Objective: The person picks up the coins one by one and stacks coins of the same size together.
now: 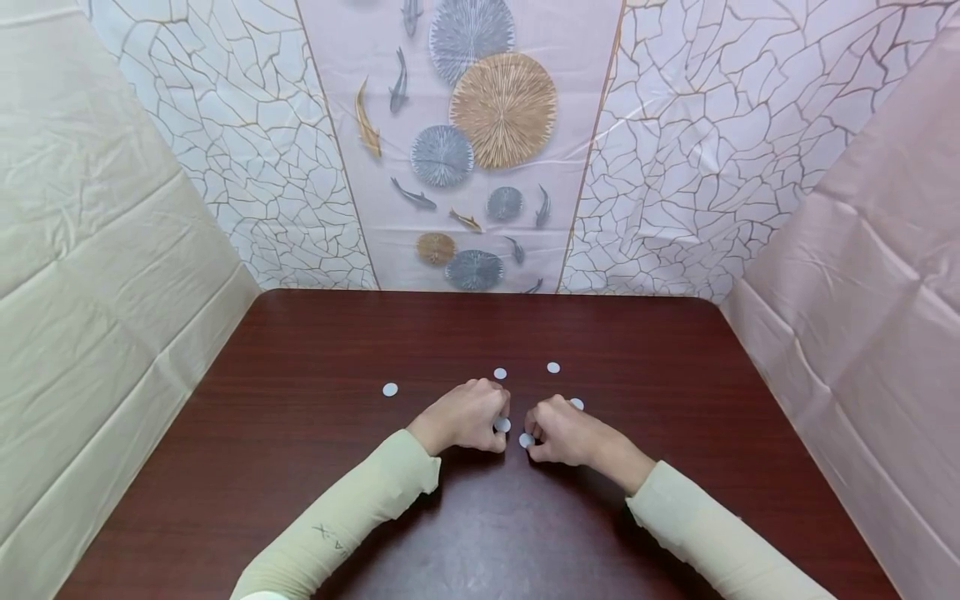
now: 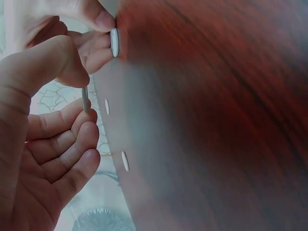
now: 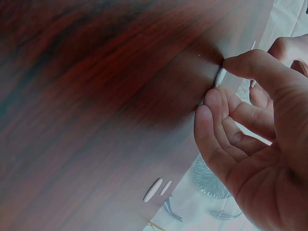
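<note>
- Your left grip (image 1: 467, 417), angled inward, pinches a white disc (image 1: 502, 425).
- Your right grip (image 1: 566, 432) faces it, pinching another disc (image 1: 527, 440).
- Four other discs (image 1: 390, 389) dot the counter (image 1: 330, 342).

L disc (image 1: 503, 425): sm., round, white, thin; I've got it pinched btwn thumb & fingertips of my L hand (image 1: 467, 417), roughly level, edge-on in L wrist cam. R disc (image 1: 527, 440): same look, pinched likewise in my R hand (image 1: 566, 432), nr the table (image 1: 480, 533), can't tell if touching. Discs close tog. but apart, L one slightly farther fr. me.
</note>
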Available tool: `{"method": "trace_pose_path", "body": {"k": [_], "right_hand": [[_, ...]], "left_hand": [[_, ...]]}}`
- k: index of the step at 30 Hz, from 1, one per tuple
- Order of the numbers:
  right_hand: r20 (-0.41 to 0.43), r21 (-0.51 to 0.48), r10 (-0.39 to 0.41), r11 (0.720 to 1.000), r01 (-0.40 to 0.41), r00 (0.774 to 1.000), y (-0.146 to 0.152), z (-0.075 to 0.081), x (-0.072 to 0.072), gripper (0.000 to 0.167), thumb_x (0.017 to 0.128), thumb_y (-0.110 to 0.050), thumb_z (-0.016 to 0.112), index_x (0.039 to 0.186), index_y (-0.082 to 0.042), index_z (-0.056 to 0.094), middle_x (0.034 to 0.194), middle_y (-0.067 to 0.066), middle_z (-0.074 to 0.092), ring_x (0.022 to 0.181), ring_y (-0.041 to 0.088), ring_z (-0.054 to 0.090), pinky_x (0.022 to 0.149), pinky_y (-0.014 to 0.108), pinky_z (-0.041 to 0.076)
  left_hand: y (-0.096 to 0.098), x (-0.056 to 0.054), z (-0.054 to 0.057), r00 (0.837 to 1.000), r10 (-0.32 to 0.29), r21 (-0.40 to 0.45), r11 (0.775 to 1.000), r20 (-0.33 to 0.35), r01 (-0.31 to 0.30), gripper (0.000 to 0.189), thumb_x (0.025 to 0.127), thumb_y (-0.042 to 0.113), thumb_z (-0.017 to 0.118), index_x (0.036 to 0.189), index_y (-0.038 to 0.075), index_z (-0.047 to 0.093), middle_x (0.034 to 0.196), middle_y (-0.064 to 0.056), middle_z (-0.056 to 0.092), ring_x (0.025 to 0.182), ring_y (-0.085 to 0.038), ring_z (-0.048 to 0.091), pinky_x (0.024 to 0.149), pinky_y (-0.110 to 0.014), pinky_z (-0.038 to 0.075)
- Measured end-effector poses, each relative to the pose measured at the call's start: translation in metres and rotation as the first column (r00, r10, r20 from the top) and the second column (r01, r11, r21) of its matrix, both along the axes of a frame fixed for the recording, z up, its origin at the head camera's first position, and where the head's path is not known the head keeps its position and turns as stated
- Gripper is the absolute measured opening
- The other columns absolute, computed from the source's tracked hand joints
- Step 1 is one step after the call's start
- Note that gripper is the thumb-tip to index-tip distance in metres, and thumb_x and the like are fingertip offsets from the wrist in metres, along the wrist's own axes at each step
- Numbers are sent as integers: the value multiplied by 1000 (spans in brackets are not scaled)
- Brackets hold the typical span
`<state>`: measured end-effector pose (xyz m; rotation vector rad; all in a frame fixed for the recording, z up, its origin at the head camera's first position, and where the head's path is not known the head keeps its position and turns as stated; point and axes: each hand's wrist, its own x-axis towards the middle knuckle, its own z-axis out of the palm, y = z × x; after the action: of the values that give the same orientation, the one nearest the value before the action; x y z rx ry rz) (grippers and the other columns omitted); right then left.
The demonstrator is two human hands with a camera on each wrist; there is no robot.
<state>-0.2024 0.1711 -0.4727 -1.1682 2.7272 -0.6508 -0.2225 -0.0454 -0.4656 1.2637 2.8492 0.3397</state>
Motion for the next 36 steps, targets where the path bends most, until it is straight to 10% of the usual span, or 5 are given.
{"method": "trace_pose_path", "body": {"k": [36], "right_hand": [[6, -36, 8, 999, -8, 1000, 2, -4, 0, 16, 74, -2, 78, 71, -14, 69, 62, -8, 64, 59, -6, 49, 55, 14, 45]], "left_hand": [[29, 8, -16, 992, 40, 2, 999, 124, -40, 22, 73, 24, 85, 71, 17, 64, 66, 12, 51, 60, -4, 45, 54, -19, 38]]}}
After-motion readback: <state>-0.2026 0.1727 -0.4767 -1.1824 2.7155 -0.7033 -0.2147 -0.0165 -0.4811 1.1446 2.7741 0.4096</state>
